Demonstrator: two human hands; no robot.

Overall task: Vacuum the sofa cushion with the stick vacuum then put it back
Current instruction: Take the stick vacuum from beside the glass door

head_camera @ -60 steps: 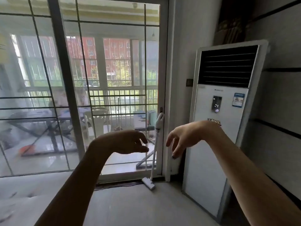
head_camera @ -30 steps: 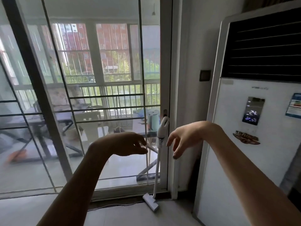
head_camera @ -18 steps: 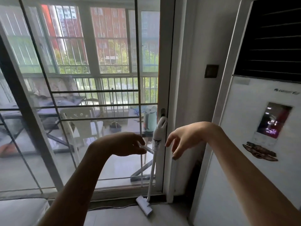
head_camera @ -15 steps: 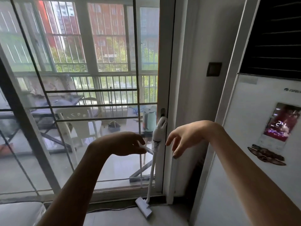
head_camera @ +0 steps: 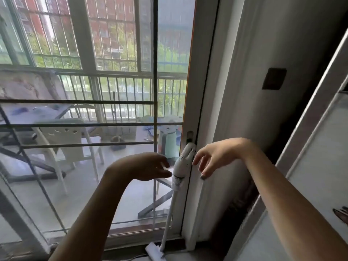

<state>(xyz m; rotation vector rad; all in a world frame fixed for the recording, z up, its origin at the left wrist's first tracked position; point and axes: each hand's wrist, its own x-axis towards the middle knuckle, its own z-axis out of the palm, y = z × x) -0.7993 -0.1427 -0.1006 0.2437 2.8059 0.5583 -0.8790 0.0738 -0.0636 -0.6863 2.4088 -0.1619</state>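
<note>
A white stick vacuum leans upright against the frame of a glass balcony door, its floor head on the floor at the bottom of the view. My left hand hovers just left of the vacuum's body, fingers loosely spread, holding nothing. My right hand hangs just right of the handle, fingers apart and pointing down, close to the vacuum but not gripping it. No sofa cushion is in view.
The glass sliding door with dark bars fills the left; a chair and table stand on the balcony behind it. A tall white floor air conditioner stands at the right. A dark wall switch sits on the wall between.
The view has closed in on the door and vacuum, which now looks much larger. Both hands stay raised and now flank the vacuum's handle.
</note>
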